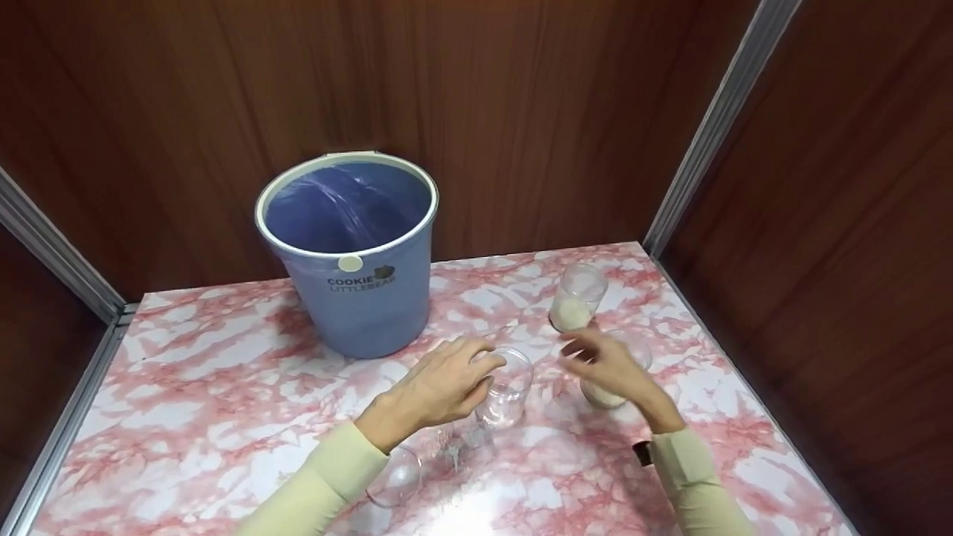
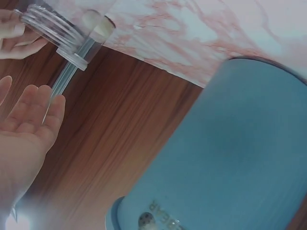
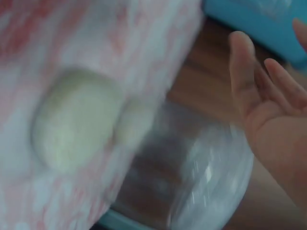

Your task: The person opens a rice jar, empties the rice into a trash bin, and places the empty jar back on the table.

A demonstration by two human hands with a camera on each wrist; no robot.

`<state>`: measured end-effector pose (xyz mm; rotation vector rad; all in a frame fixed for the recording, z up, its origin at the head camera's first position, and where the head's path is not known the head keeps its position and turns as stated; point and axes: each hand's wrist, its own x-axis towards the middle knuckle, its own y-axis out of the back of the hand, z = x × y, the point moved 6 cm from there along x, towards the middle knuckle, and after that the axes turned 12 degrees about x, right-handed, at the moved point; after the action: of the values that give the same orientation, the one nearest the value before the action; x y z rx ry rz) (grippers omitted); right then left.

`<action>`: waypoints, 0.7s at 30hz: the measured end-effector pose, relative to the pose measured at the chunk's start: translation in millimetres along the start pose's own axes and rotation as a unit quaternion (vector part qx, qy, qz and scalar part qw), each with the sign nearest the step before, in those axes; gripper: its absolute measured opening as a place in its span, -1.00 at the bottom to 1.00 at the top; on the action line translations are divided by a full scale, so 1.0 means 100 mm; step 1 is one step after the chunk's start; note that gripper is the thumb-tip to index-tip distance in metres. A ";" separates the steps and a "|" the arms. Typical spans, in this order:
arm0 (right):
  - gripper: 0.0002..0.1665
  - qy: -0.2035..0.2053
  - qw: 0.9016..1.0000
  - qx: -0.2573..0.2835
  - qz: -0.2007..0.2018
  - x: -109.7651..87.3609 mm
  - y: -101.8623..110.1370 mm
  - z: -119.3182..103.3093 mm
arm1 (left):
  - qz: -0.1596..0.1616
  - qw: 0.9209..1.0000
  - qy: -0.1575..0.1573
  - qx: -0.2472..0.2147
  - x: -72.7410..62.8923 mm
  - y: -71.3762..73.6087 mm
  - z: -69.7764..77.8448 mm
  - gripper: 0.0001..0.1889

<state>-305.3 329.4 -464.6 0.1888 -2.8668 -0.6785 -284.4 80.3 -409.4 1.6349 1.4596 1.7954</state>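
A clear, see-through jar (image 1: 506,398) stands on the table, and my left hand (image 1: 447,380) is at its rim with fingers loosely bent. Those fingers reach out relaxed in the left wrist view. My right hand (image 1: 607,368) hovers beside and partly in front of a second clear jar (image 1: 608,400), which has cream-coloured contents at its bottom. Blurred in the right wrist view, pale contents (image 3: 76,120) show beside the clear jar wall (image 3: 206,172), apart from the loosely spread right fingers. Farther back stands a third clear jar (image 1: 575,309), also with pale contents.
A tall blue bin (image 1: 365,305) with a liner stands at the back left. A clear round lid (image 1: 394,476) lies near the front, under the left forearm. Brown wood-look panels (image 1: 506,112) enclose the marbled pink-and-white table (image 1: 208,387) behind and at the sides.
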 end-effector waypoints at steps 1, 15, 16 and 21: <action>-0.57 0.007 0.999 0.002 0.038 -0.02 0.10 -0.02 | 0.003 1.000 0.000 0.000 0.01 0.00 0.01 -0.77; 0.03 -0.136 0.960 0.175 0.168 -0.54 0.70 0.65 | -0.010 1.000 -0.010 0.005 0.26 0.03 0.09 -0.79; 0.08 -0.145 0.959 0.190 0.151 -0.56 0.67 0.69 | -0.005 1.000 -0.013 0.006 0.27 0.03 0.10 -0.79; 0.26 -0.172 0.965 0.175 0.097 -0.57 0.55 0.84 | 0.019 0.999 -0.028 0.017 0.34 0.06 0.18 -0.78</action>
<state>-272.4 424.0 -521.6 -0.1803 -3.2595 -0.1741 -276.2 112.5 -388.2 1.7263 1.4529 1.7383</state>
